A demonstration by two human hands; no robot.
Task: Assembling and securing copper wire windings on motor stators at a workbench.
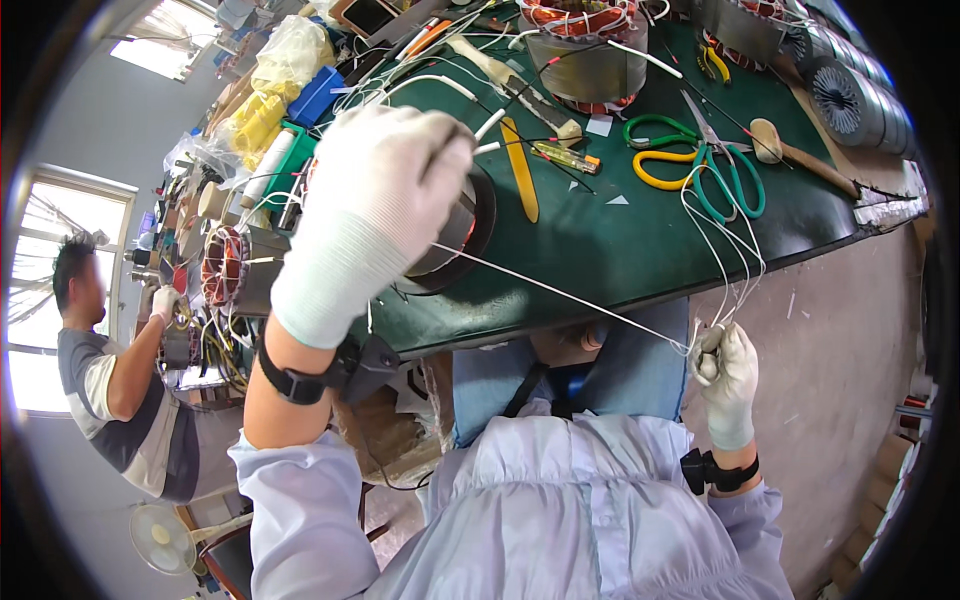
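Note:
My left hand, in a white glove, is raised over a motor stator at the table's near edge. Its fingers are curled closed, and what is in them is hidden. White cord stretches from the stator, low beside my left wrist, across to my right hand. That gloved hand is closed on the cord off the table's front edge, to the right of my lap. Loose loops of the cord rise from it to scissors with green handles. Most of the stator is covered by my left hand and forearm.
On the green table lie a yellow flat stick, a yellow-handled cutter knife, a mallet and yellow-and-green-handled scissors. Another wound stator stands at the back. A co-worker works at the far left.

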